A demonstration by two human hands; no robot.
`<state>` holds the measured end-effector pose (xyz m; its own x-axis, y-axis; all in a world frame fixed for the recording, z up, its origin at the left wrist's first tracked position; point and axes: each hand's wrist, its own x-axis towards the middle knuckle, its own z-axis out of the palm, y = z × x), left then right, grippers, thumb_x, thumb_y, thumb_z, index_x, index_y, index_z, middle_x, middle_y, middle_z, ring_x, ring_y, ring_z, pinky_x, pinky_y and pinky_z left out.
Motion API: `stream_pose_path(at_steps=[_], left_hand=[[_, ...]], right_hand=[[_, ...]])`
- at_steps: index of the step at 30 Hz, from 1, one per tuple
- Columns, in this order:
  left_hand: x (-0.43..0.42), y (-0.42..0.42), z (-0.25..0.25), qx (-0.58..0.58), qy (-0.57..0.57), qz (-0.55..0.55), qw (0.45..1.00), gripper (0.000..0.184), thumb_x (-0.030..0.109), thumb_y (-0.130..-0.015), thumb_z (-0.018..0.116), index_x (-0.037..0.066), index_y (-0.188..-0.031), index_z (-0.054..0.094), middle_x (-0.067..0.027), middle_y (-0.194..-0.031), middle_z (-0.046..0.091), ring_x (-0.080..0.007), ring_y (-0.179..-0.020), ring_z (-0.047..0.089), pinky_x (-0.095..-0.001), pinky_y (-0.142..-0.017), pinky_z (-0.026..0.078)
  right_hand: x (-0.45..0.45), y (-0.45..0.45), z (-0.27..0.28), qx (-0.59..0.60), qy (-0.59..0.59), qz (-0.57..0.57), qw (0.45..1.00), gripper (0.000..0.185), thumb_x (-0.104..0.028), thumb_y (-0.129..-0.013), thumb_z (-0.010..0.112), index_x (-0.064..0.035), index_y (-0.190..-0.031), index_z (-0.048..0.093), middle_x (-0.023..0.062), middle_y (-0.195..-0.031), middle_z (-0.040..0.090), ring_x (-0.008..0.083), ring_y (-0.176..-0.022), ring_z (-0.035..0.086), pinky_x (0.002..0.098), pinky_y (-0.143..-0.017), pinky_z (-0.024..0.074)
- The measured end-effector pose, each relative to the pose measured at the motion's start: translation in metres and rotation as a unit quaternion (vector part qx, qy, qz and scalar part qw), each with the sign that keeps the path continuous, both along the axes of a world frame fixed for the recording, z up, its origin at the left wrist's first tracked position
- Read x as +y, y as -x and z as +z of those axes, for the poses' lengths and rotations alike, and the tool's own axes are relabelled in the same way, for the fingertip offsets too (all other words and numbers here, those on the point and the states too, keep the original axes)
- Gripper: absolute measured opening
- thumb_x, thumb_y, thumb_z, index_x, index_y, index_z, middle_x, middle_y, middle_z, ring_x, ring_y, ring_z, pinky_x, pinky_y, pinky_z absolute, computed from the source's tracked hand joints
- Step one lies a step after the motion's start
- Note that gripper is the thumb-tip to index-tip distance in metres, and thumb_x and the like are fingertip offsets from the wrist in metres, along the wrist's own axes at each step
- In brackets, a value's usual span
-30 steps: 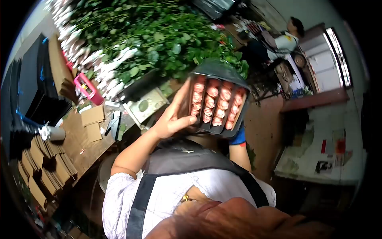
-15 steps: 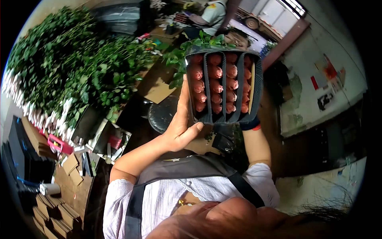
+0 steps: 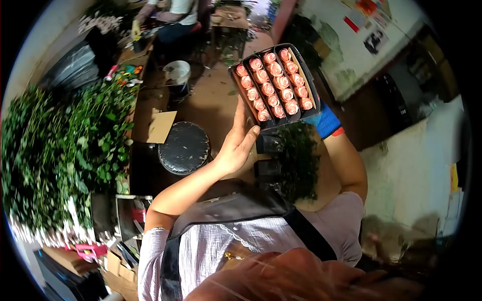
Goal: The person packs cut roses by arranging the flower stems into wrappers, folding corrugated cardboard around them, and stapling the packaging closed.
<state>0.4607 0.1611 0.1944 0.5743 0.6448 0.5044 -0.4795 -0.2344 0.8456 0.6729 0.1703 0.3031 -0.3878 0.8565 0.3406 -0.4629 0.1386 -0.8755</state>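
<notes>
A rose bouquet [image 3: 274, 88] is held up in front of me. Its pink blooms sit in rows, parted by strips of black corrugated cardboard, and a dark wrap [image 3: 288, 120] encloses them. My left hand [image 3: 237, 145], bare, grips the near left side, thumb at the lower corner and fingers along the wrap. On the right, my right hand [image 3: 324, 120] wears a blue glove and supports the bouquet from behind and below. Most of its fingers are hidden by the wrap. The stems are mostly out of sight.
Leafy cut stems [image 3: 65, 145] are heaped on the left bench. A round black stool [image 3: 185, 148] stands ahead, near a white bucket [image 3: 177, 73]. Another person [image 3: 181, 12] sits working at the back. Greenery [image 3: 297, 160] lies below the bouquet, and a pale wall [image 3: 371, 45] is at right.
My view has swung to the right, so the leaf pile appears lower and farther left. The bouquet has tilted, and its blooms now face me in bright light. Both hands keep their hold.
</notes>
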Motion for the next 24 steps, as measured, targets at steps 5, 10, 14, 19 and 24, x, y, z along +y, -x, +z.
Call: stream_pose_path(at_steps=[5,10,14,19,24], left_hand=[[0.002,-0.011,-0.011,0.071,-0.002,-0.051,0.996,0.079,0.003,-0.101,0.044,0.005,-0.158,-0.01,-0.021,-0.166,0.003,-0.0287,-0.153,0.009,-0.0354,-0.121,0.015],[-0.001,-0.023,-0.024,0.091,-0.019,-0.097,0.991,0.074,-0.004,-0.102,0.037,0.009,-0.16,-0.005,-0.0111,-0.166,0.01,-0.0216,-0.151,0.014,-0.0354,-0.121,0.014],[-0.01,-0.035,-0.033,0.0,0.083,-0.203,0.976,0.074,-0.01,-0.094,0.035,0.004,-0.16,0.004,-0.0122,-0.165,0.015,-0.022,-0.152,0.014,-0.0347,-0.121,0.01],[-0.01,-0.049,-0.068,0.091,0.037,-0.241,0.966,0.075,-0.013,-0.089,0.035,0.001,-0.159,0.012,-0.0131,-0.163,0.022,-0.0217,-0.151,0.019,-0.0349,-0.121,0.012],[-0.016,-0.084,-0.077,0.051,0.115,-0.335,0.934,0.072,-0.016,-0.089,0.036,0.0,-0.157,0.019,-0.0113,-0.159,0.032,-0.0212,-0.148,0.026,-0.0359,-0.121,0.015]], right_hand=[[-0.034,-0.013,-0.02,0.014,0.029,-0.092,0.995,0.035,-0.034,-0.107,0.036,-0.0119,-0.132,0.046,0.005,-0.115,0.055,0.0205,-0.095,0.06,0.0408,-0.077,0.0539],[-0.063,-0.029,-0.057,0.073,0.057,-0.192,0.977,0.032,-0.034,-0.107,0.036,-0.0129,-0.13,0.047,0.0042,-0.112,0.056,0.0204,-0.092,0.06,0.0413,-0.073,0.0547],[-0.108,-0.043,-0.13,0.178,0.102,-0.317,0.926,0.031,-0.034,-0.107,0.037,-0.0137,-0.128,0.048,0.0036,-0.109,0.056,0.0203,-0.089,0.06,0.0417,-0.069,0.0553],[-0.176,-0.045,-0.259,0.319,0.184,-0.493,0.788,0.029,-0.033,-0.107,0.037,-0.0147,-0.126,0.049,0.0029,-0.106,0.056,0.0201,-0.086,0.061,0.0421,-0.065,0.0561],[-0.235,-0.032,-0.298,0.344,0.225,-0.585,0.699,0.027,-0.033,-0.107,0.038,-0.0157,-0.124,0.049,0.0021,-0.102,0.056,0.02,-0.083,0.061,0.0426,-0.061,0.0568]])
